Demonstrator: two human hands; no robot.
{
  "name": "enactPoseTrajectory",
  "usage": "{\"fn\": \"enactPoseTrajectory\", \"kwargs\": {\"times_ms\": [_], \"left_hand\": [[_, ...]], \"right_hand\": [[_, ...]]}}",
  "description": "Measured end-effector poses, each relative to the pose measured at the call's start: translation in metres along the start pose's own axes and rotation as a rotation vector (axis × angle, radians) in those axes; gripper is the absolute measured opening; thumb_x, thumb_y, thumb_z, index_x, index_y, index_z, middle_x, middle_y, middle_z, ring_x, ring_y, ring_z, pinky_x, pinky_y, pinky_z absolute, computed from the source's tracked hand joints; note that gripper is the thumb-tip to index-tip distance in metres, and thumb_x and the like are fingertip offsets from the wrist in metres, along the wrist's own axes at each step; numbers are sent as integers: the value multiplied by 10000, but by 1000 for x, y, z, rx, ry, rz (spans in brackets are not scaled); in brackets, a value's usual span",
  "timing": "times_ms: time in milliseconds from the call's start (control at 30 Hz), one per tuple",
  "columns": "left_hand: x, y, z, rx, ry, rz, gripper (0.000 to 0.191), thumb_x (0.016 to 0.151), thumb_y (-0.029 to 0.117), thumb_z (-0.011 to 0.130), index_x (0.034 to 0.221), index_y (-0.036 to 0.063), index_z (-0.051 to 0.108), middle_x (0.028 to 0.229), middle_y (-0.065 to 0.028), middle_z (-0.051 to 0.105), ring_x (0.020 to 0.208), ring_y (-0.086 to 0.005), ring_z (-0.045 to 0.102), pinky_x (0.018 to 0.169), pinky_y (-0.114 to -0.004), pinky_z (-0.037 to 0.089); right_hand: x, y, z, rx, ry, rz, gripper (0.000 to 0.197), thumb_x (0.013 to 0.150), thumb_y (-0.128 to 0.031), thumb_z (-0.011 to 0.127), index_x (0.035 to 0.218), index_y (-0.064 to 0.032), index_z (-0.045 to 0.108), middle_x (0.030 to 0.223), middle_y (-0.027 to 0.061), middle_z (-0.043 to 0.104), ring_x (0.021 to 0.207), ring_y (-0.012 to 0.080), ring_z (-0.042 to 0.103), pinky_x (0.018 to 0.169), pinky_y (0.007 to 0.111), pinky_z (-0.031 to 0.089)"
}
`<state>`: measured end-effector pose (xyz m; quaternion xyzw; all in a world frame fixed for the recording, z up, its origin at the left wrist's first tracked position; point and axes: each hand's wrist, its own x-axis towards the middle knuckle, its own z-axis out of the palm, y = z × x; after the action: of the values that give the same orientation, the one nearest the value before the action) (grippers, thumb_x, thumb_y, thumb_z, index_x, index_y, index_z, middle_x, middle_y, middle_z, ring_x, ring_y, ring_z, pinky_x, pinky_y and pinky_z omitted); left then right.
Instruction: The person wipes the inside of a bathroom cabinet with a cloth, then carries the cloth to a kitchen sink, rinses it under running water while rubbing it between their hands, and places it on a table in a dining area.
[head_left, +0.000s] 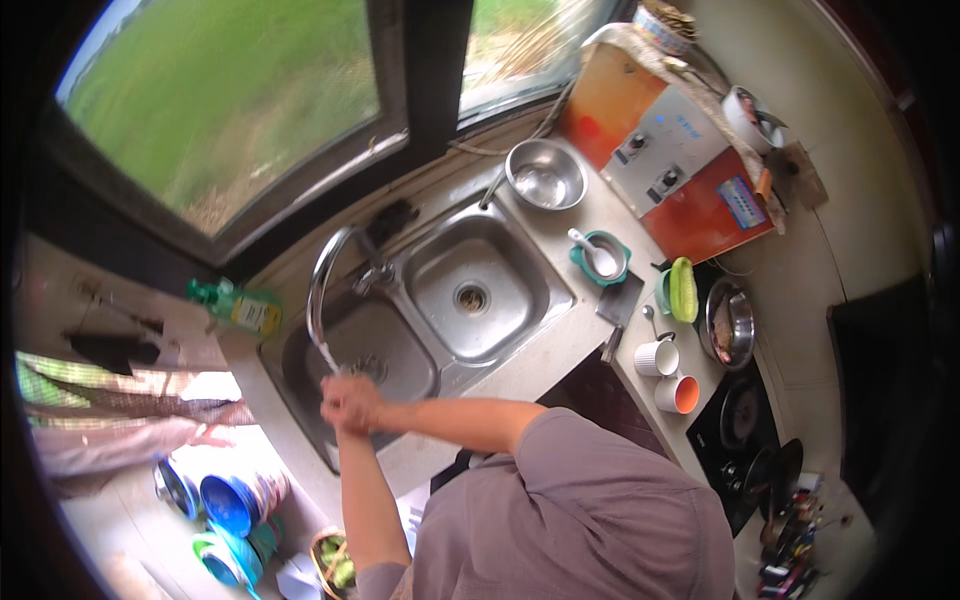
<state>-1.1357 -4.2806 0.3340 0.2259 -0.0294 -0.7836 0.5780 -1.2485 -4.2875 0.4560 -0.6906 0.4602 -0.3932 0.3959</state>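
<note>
Over the left basin (409, 337) of a double stainless steel sink, my left hand (346, 420) and my right hand (363, 397) are pressed together. Water runs from the tall curved faucet (319, 300) down onto them. The fingers overlap and blur, so their exact pose and anything between the palms stay hidden. The right basin (502, 300) shows its drain strainer (472, 298) and wet steel. Behind the faucet lies a dark object (391, 220) that I cannot make out.
A green pump bottle (244, 309) stands left of the sink. To the right are a steel bowl (546, 176), a small bowl with a white spoon (598, 256), a cleaver (619, 304), a peeled green vegetable (683, 291) and two mugs (657, 358). Buckets (229, 504) lie at lower left.
</note>
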Motion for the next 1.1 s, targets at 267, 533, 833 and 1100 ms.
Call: {"fn": "enactPoseTrajectory", "kwargs": {"times_ms": [267, 533, 833, 1100], "left_hand": [[-7, 10, 74, 777, 342, 372, 442, 801, 43, 653, 1213, 18, 495, 1101, -69, 589, 978, -187, 580, 868, -317, 472], [4, -8, -36, -49, -21, -160, 333, 947, 373, 460, 1021, 60, 547, 1059, -75, 599, 964, -211, 568, 854, -344, 474], [17, -39, 54, 416, 578, -36, 197, 876, 237, 554, 999, 106, 635, 852, -47, 635, 703, -181, 614, 554, -379, 506], [8, -8, 45, 187, 570, -118, 485, 852, 528, 587, 1042, 82, 593, 870, -58, 596, 746, -216, 585, 649, -365, 481]], "right_hand": [[43, 99, -50, 43, 116, 467, 319, 796, -396, 642, 804, -82, 700, 748, 104, 671, 691, 255, 644, 651, 352, 496], [-6, 15, 23, 89, -257, 276, 216, 828, -262, 643, 825, -46, 651, 757, 88, 645, 723, 201, 606, 665, 326, 476], [48, 90, -6, -318, 13, 66, 235, 819, -265, 662, 751, -45, 617, 657, 128, 637, 597, 263, 625, 561, 354, 479], [91, 88, -21, -223, -153, 133, 255, 872, -225, 649, 771, 8, 620, 659, 8, 596, 611, 82, 489, 573, 255, 410]]}}
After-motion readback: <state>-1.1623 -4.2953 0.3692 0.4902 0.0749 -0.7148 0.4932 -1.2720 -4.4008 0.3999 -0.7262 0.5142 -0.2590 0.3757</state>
